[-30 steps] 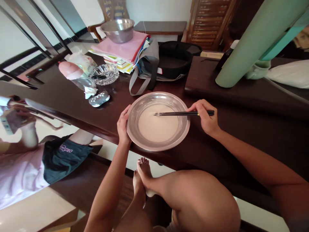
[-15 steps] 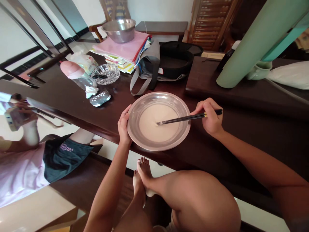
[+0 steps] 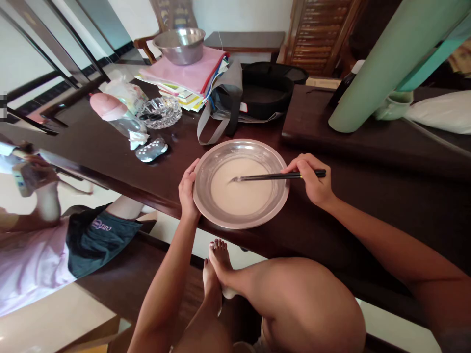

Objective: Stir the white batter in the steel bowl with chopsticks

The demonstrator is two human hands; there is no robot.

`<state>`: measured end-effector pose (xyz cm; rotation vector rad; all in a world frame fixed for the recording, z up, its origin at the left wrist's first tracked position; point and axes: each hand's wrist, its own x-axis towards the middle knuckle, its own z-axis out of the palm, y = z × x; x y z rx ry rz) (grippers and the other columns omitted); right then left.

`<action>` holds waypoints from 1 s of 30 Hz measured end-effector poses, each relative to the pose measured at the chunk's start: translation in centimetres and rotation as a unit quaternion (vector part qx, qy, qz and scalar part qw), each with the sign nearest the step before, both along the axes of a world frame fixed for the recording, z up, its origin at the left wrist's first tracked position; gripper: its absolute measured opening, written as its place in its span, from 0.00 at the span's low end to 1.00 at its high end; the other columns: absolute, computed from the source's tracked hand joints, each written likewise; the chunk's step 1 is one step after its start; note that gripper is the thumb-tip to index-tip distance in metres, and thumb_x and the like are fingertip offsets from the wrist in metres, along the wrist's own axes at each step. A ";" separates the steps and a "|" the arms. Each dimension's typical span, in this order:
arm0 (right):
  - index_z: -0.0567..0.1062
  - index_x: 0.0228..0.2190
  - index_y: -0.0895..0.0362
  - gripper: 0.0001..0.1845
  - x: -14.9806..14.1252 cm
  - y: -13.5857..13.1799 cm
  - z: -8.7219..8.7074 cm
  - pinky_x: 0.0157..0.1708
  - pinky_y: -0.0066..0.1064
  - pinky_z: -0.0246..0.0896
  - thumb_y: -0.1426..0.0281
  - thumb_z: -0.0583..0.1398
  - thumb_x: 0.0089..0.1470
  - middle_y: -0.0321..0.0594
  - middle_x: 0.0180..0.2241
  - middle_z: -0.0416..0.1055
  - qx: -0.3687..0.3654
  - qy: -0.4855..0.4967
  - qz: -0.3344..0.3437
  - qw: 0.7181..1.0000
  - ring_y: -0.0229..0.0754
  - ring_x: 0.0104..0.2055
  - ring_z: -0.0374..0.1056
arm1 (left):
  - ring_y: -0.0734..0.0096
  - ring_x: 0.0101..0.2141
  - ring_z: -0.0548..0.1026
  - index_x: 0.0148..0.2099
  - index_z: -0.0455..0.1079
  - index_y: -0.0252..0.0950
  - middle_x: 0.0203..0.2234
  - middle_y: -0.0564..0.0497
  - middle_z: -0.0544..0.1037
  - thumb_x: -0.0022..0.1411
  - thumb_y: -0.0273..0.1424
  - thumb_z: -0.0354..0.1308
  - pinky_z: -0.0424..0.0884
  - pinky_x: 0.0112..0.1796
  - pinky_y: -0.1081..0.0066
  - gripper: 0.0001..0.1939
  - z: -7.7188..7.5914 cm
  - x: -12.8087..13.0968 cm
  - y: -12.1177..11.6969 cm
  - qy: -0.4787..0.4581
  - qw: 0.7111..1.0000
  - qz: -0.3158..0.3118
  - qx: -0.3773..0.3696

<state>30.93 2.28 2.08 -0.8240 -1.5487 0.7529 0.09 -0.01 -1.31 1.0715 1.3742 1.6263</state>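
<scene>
A wide metal bowl stands at the front edge of the dark table, with a pale, creamy liquid inside. My left hand grips its left rim, fingers along the outer wall. Black chopsticks are held in my right hand, closed around their upper part beyond the bowl's right rim. They lie almost level across the bowl, and their tips dip into the liquid left of centre.
Behind the bowl are a grey-and-black bag and a paper stack bearing a steel bowl. A game controller, glass dish and pink-topped bottle lie left. A green cylinder leans right. Another person sits at left.
My right hand has moved a little to the left with the chopsticks. Their tips have swept left and toward the far side in the liquid. My left hand stays on the rim.
</scene>
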 end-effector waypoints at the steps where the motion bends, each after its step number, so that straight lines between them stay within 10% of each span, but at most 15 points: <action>1: 0.79 0.26 0.52 0.19 0.0 0.0 0.0 0.33 0.36 0.66 0.59 0.57 0.65 0.37 0.27 0.76 0.007 0.003 -0.021 1.000 0.40 0.30 0.72 | 0.55 0.58 0.72 0.56 0.75 0.41 0.56 0.49 0.77 0.62 0.43 0.56 0.67 0.57 0.62 0.23 0.0 0.0 0.0 0.000 1.000 0.000 0.001; 30: 0.80 0.29 0.51 0.17 0.1 0.0 -0.1 0.35 0.37 0.66 0.60 0.57 0.65 0.36 0.28 0.77 -0.013 -0.018 0.040 0.999 0.41 0.32 0.72 | 0.55 0.58 0.73 0.57 0.75 0.41 0.56 0.48 0.77 0.62 0.44 0.56 0.68 0.57 0.61 0.24 0.0 0.1 0.0 0.000 1.000 0.005 -0.004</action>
